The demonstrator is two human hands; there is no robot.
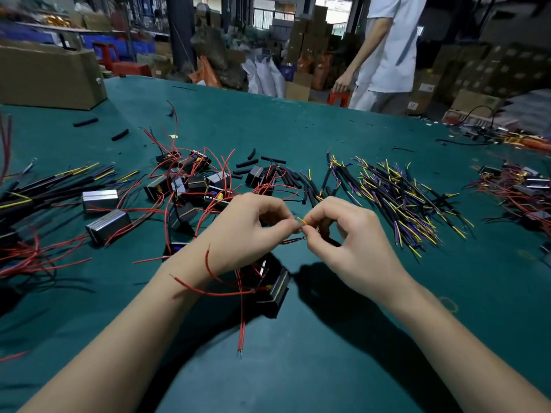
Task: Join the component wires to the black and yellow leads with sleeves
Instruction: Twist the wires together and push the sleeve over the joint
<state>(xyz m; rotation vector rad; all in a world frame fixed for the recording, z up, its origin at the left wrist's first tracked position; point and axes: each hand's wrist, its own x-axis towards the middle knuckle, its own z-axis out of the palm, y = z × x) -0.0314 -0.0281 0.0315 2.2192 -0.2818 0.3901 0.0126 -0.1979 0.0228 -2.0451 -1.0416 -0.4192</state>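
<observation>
The fingertips hide most of the yellow lead [301,221]; only a short bit shows, its long axis running 10 to 4 o'clock, at centre above the green table [328,353]. Left hand [250,234] and right hand [348,234] each pinch it from either side. A black component [275,289] with red wires [226,290] lies at 6 o'clock of the hands. At 2 o'clock, a lead pile [399,201]. Blurred warehouse boxes [465,70] behind.
</observation>
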